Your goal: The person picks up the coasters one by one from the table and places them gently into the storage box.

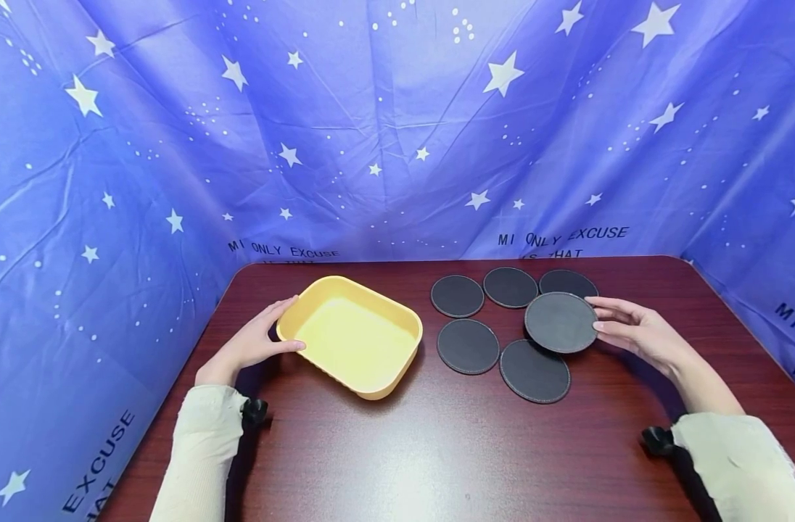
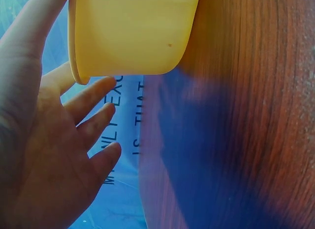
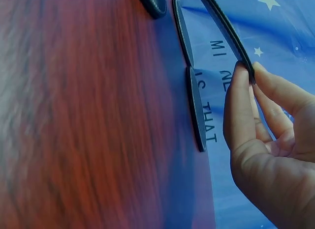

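A yellow rectangular plastic basin (image 1: 352,337) sits at an angle on the table. My left hand (image 1: 257,339) holds its left end, the thumb on the near rim and the fingers on the far side; in the left wrist view three fingers of that hand (image 2: 64,135) stretch past the basin's wall (image 2: 133,37). My right hand (image 1: 645,337) pinches the right edge of a round black coaster (image 1: 561,322) and holds it above the table. In the right wrist view the raised coaster (image 3: 229,35) appears edge-on between thumb and fingers.
Several more round black coasters lie flat in two rows, including a back-left one (image 1: 457,296), a front-left one (image 1: 468,346) and a front one (image 1: 534,380) partly under the raised coaster. Behind the dark red wooden table (image 1: 397,449) hangs a blue star-patterned cloth (image 1: 371,130).
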Demonstrator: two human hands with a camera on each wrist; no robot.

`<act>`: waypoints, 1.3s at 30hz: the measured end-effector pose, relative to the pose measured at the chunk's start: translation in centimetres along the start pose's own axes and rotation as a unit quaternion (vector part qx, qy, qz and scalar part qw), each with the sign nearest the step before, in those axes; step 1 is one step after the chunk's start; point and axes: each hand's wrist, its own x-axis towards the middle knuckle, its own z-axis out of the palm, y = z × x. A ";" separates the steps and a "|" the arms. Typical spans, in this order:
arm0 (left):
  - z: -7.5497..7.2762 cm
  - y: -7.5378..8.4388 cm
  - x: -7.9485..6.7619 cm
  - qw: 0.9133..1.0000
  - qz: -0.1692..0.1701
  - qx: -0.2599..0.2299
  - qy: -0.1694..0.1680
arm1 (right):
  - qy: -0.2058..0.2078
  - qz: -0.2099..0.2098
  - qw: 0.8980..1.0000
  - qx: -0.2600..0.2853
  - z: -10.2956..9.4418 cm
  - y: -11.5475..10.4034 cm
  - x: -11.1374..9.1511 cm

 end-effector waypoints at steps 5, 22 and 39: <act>0.0 0.1 0.0 1.000 -0.013 0.001 -0.008 | 0.000 0.007 1.000 -0.008 0.7 -0.1 0.7; -0.2 0.2 0.0 1.000 0.012 0.000 -0.006 | 0.005 0.026 0.999 -0.019 2.9 -0.4 2.5; -0.5 0.5 0.0 1.000 0.012 0.001 -0.016 | 0.011 0.046 0.998 -0.030 5.2 -0.7 4.0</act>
